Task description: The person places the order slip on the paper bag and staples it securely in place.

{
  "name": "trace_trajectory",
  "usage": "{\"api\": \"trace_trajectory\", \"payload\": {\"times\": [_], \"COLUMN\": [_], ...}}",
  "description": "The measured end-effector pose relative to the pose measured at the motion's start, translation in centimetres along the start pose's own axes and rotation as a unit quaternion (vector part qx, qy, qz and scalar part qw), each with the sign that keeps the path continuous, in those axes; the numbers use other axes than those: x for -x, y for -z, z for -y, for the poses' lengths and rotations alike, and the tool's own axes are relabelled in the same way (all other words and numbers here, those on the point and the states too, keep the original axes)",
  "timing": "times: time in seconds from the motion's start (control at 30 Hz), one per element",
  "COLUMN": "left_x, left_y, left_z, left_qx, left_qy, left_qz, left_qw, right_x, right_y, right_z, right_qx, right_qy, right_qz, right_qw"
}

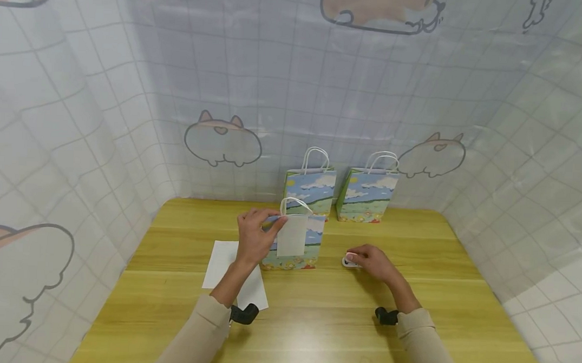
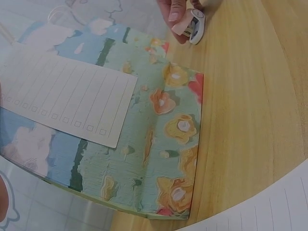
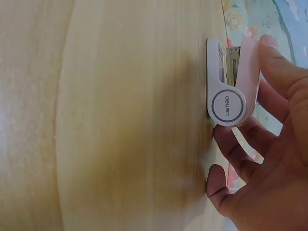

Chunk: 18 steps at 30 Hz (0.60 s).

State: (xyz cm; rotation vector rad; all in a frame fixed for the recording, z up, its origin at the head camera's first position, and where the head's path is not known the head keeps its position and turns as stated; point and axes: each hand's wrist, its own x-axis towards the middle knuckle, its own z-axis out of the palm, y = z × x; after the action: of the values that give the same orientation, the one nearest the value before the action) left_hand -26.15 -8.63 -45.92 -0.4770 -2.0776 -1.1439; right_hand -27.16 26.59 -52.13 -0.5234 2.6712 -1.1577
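A paper gift bag (image 1: 313, 246) with a painted meadow print stands upright in the middle. My left hand (image 1: 256, 237) pinches its top edge, with a small checklist sheet (image 1: 292, 238) between thumb and bag front. In the left wrist view, the sheet (image 2: 72, 98) shows ruled lines and a column of small boxes. To the right of the bag, my right hand (image 1: 374, 262) holds a small white and pink stapler (image 3: 228, 86) with curled fingers and thumb. Its base is at the tabletop, and its jaws are apart. The bag's inside is hidden.
Two matching gift bags, one behind the held bag (image 1: 315, 182) and one to its right (image 1: 368, 198), stand at the table's back edge. White lined sheets (image 1: 221, 262) lie left of the held bag, partly under my left arm. A printed curtain (image 1: 295, 84) surrounds the wooden table (image 1: 314, 323).
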Motion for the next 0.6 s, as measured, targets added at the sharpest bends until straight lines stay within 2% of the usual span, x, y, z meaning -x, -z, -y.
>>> {"api": "trace_trajectory", "payload": {"times": [0.2,0.4,0.6], "left_x": [0.03,0.14,0.10], "left_y": [-0.05,-0.09,-0.15], "left_z": [0.03,0.11,0.15], "left_qx": [0.002,0.000,0.000], "left_qy": [-0.002,-0.007,-0.001], "left_qz": [-0.001,-0.005,-0.008], "left_qw": [1.0000,1.0000,1.0000], "right_x": [0.11,0.38,0.49], "right_y": [0.15,0.27,0.58], "right_z": [-0.29,-0.45,-0.24], "right_qx": [0.007,0.009,-0.003], "right_qy": [0.002,-0.014,-0.028], "right_qz": [0.002,-0.003,0.002], "right_qw": [1.0000,0.9999,0.9996]}}
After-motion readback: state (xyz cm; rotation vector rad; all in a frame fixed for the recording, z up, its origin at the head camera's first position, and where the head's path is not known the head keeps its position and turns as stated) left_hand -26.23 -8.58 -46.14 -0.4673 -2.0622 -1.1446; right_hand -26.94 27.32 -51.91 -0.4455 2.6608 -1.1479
